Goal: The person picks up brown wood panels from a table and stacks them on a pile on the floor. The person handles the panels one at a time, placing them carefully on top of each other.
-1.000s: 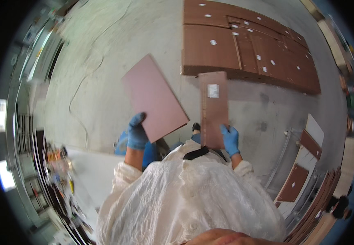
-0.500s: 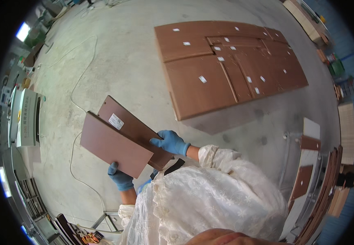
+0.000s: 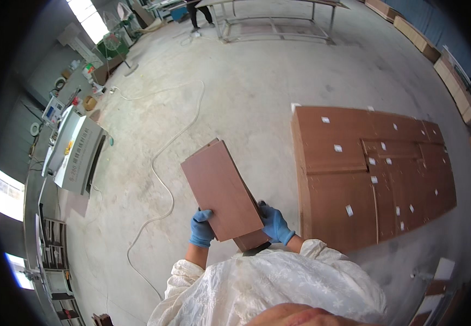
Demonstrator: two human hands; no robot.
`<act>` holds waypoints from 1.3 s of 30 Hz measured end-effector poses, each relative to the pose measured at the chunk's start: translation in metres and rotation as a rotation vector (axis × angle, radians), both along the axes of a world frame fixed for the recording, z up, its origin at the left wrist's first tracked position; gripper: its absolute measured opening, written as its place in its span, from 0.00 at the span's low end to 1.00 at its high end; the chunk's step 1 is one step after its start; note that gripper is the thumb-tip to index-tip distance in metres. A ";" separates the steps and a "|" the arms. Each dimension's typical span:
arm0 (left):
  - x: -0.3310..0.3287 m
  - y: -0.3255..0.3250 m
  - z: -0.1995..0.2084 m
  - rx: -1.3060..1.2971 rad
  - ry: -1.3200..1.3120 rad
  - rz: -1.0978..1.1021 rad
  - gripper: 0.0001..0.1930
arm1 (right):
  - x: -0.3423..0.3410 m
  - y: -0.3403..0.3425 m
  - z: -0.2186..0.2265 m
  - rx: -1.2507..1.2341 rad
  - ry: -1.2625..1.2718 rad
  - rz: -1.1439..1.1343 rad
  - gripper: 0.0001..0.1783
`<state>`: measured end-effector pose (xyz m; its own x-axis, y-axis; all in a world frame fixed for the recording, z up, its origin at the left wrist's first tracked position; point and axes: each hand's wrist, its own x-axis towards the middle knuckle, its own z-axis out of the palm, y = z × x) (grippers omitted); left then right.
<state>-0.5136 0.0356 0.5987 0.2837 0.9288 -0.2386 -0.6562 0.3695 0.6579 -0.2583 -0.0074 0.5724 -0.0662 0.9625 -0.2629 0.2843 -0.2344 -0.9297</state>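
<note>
Two reddish-brown rectangular boards are held up in front of me. The front board (image 3: 222, 190) covers most of the back board (image 3: 253, 239), which shows at its lower end and along the upper edge. My left hand (image 3: 201, 228), in a blue glove, grips the front board's left edge with the thumb on its face. At the right edges, my right hand (image 3: 275, 224), also blue-gloved, is closed on the back board, its fingers partly hidden. The label on the back board is out of sight.
Brown labelled panels lie in a wide low stack (image 3: 333, 201) to the right. A pale cable (image 3: 173, 190) snakes over the floor at left, near a white machine (image 3: 80, 157). Far ahead stand a metal-framed table (image 3: 273, 24) and a person (image 3: 200, 12). Shelves (image 3: 56, 244) line the left.
The view has swung left and up. The boards, spread apart before, are now nearly lined up, the front one over the back one. Both hands keep their hold.
</note>
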 end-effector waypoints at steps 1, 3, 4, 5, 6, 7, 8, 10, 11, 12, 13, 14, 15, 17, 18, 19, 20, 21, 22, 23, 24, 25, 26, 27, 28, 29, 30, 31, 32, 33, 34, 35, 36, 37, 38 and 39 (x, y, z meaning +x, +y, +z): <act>0.000 0.034 0.003 0.001 0.003 0.027 0.36 | -0.001 0.040 -0.002 0.039 -0.028 0.026 0.22; -0.008 0.104 0.010 -0.027 0.014 0.060 0.35 | -0.007 0.118 -0.002 0.044 -0.119 0.071 0.21; -0.016 0.136 0.014 -0.066 0.019 0.067 0.35 | -0.010 0.156 0.000 0.058 0.026 0.081 0.20; -0.021 0.171 0.018 -0.106 0.010 0.072 0.34 | -0.012 0.196 0.005 0.111 0.033 0.111 0.20; -0.027 0.200 0.023 -0.101 -0.006 0.088 0.34 | -0.015 0.231 0.010 0.114 0.008 0.138 0.20; -0.031 0.227 0.027 -0.108 -0.033 0.104 0.34 | -0.017 0.265 0.015 0.138 0.007 0.167 0.20; -0.033 0.256 0.029 -0.098 -0.081 0.104 0.33 | -0.021 0.303 0.018 0.103 -0.014 0.205 0.19; -0.036 0.315 0.028 -0.113 -0.032 0.199 0.27 | -0.028 0.373 0.017 0.056 -0.002 0.238 0.18; -0.039 0.346 0.025 -0.084 -0.066 0.219 0.24 | -0.032 0.410 0.014 0.042 -0.027 0.244 0.19; -0.041 0.376 0.019 -0.041 -0.008 0.311 0.14 | -0.036 0.449 0.009 0.130 -0.024 0.228 0.18; -0.046 0.417 0.012 -0.050 0.089 0.365 0.12 | -0.040 0.485 0.003 0.190 -0.017 0.203 0.18; -0.049 0.463 0.003 -0.034 0.120 0.397 0.10 | -0.043 0.515 -0.004 0.169 -0.020 0.161 0.18; -0.054 0.499 -0.001 -0.104 0.179 0.438 0.08 | -0.043 0.552 -0.009 0.165 0.099 0.171 0.16; -0.042 0.585 0.005 -0.001 0.217 0.316 0.09 | -0.032 0.621 -0.007 0.225 0.002 0.129 0.17; -0.044 0.622 0.009 -0.055 0.156 0.222 0.10 | -0.041 0.650 -0.008 0.244 0.011 0.013 0.17; -0.038 0.659 0.018 -0.112 0.103 0.126 0.11 | -0.030 0.677 -0.007 0.238 0.066 -0.026 0.18; -0.023 0.706 0.029 -0.120 -0.009 0.011 0.12 | -0.021 0.703 -0.002 0.177 0.096 -0.101 0.18; -0.005 0.745 0.038 -0.110 0.063 -0.014 0.14 | -0.013 0.726 0.002 0.116 0.131 -0.173 0.19; 0.009 0.778 0.043 -0.080 0.080 -0.064 0.15 | -0.006 0.745 0.004 0.139 0.188 -0.233 0.19; 0.028 0.814 0.045 -0.049 0.024 -0.132 0.17 | 0.009 0.767 0.004 0.154 0.222 -0.296 0.19; 0.046 0.846 0.046 -0.060 0.126 -0.169 0.18 | 0.021 0.784 0.004 0.164 0.177 -0.348 0.16; 0.068 0.886 0.044 -0.062 0.152 -0.230 0.19 | 0.033 0.807 0.001 0.155 0.195 -0.403 0.16; 0.094 0.921 0.041 -0.055 0.174 -0.298 0.20 | 0.051 0.827 -0.002 0.160 0.210 -0.462 0.15; 0.119 0.952 0.038 -0.062 0.171 -0.354 0.21 | 0.070 0.848 -0.005 0.250 0.244 -0.509 0.14; 0.146 0.980 0.034 -0.066 0.167 -0.407 0.21 | 0.094 0.870 -0.009 0.176 0.135 -0.502 0.13; 0.171 0.998 0.032 -0.060 0.102 -0.469 0.22 | 0.114 0.885 -0.012 0.142 0.127 -0.531 0.14; 0.195 1.023 0.028 -0.033 0.118 -0.465 0.24 | 0.135 0.907 -0.015 0.158 0.102 -0.544 0.14; 0.221 1.048 0.029 -0.034 0.185 -0.444 0.26 | 0.156 0.933 -0.014 0.102 0.046 -0.564 0.14; 0.252 1.076 0.031 -0.011 0.190 -0.437 0.29 | 0.186 0.963 -0.010 0.175 0.095 -0.579 0.15; 0.275 1.096 0.033 -0.031 0.222 -0.420 0.31 | 0.211 0.984 -0.007 0.150 0.116 -0.595 0.16; 0.290 1.115 0.037 -0.042 0.228 -0.484 0.31 | 0.225 0.995 -0.003 0.100 0.150 -0.611 0.17; 0.314 1.143 0.043 -0.068 0.234 -0.533 0.31 | 0.247 1.013 0.002 0.123 0.185 -0.613 0.18; 0.340 1.169 0.048 -0.087 0.234 -0.577 0.30 | 0.270 1.035 0.007 0.084 0.117 -0.614 0.19; 0.365 1.188 0.053 -0.092 0.220 -0.576 0.28 | 0.292 1.054 0.013 0.118 0.107 -0.637 0.19; 0.391 1.204 0.058 -0.094 0.207 -0.571 0.25 | 0.315 1.073 0.018 0.155 0.098 -0.656 0.19; 0.417 1.224 0.063 -0.084 0.154 -0.584 0.23 | 0.336 1.091 0.021 0.158 0.085 -0.681 0.19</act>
<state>-0.0966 1.2591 0.6617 0.6970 0.6059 -0.3835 -0.2289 0.6948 0.6818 0.0775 1.0839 0.5935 0.5506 0.8234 -0.1371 0.0468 -0.1945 -0.9798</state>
